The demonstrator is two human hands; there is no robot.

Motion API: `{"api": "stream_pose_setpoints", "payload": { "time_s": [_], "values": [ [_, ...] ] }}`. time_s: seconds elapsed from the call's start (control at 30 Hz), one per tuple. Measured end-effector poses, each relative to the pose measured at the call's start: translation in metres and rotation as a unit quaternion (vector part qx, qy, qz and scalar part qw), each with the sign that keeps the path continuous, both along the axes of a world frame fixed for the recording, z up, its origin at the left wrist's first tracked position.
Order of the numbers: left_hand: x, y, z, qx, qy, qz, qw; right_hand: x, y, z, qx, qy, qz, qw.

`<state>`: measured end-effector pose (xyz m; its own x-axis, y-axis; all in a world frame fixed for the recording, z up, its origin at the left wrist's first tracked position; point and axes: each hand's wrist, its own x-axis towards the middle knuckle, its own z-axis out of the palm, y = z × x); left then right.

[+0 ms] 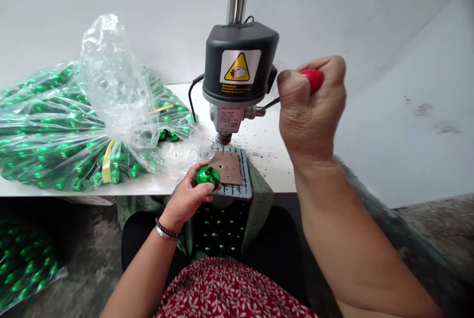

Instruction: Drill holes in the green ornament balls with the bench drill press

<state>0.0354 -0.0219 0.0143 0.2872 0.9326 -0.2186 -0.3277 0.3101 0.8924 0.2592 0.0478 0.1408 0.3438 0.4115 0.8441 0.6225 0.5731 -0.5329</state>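
A shiny green ball (208, 178) rests in the fingers of my left hand (192, 187), just in front of the brown board (232, 169) on the drill press base. Dark specks or reflections mark its surface. My right hand (314, 105) is closed around the red knob (314, 80) of the drill press lever, raised to the right of the machine. The drill press (240, 61) has a dark grey head with a yellow warning label. Its thin drill bit (222, 150) points down at the board, apart from the ball. A small hole shows in the board.
A large clear plastic bag (122, 96) of green balls covers the left of the white table (274, 160). Dark shavings lie around the base. Below the table edge are more green balls (220, 229) between my knees and another bag (29, 263) at lower left.
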Motion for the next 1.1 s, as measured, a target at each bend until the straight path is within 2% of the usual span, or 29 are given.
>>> {"api": "stream_pose_setpoints", "payload": {
  "time_s": [0.1, 0.23, 0.37, 0.5, 0.57, 0.63, 0.77, 0.93, 1.1],
  "values": [
    [0.000, -0.003, -0.001, -0.048, -0.083, -0.032, 0.995, -0.001, -0.002, 0.004, 0.001, -0.005, 0.001, 1.000],
    [-0.001, -0.003, -0.007, -0.057, -0.125, -0.026, 0.990, -0.002, -0.006, 0.007, -0.009, 0.003, 0.008, 1.000],
    [-0.002, 0.004, -0.009, -0.037, -0.050, -0.009, 0.998, -0.006, -0.007, 0.008, -0.013, 0.020, 0.024, 0.999],
    [0.000, 0.014, -0.006, 0.037, 0.105, 0.024, 0.993, -0.009, -0.009, 0.010, -0.025, 0.032, 0.037, 0.998],
    [0.003, 0.022, -0.008, 0.106, 0.203, 0.055, 0.972, -0.009, -0.010, 0.012, -0.037, 0.042, 0.040, 0.998],
    [0.007, 0.032, -0.013, 0.171, 0.293, 0.082, 0.937, -0.010, -0.012, 0.014, -0.047, 0.043, 0.041, 0.997],
    [0.014, 0.054, -0.027, 0.244, 0.405, 0.096, 0.876, -0.011, -0.016, 0.017, -0.046, 0.031, 0.034, 0.998],
    [0.018, 0.068, -0.035, 0.327, 0.452, 0.075, 0.827, -0.012, -0.019, 0.019, -0.026, 0.035, 0.031, 0.999],
    [0.020, 0.073, -0.036, 0.371, 0.452, 0.057, 0.809, -0.009, -0.019, 0.020, -0.044, 0.014, 0.039, 0.998]
  ]
}}
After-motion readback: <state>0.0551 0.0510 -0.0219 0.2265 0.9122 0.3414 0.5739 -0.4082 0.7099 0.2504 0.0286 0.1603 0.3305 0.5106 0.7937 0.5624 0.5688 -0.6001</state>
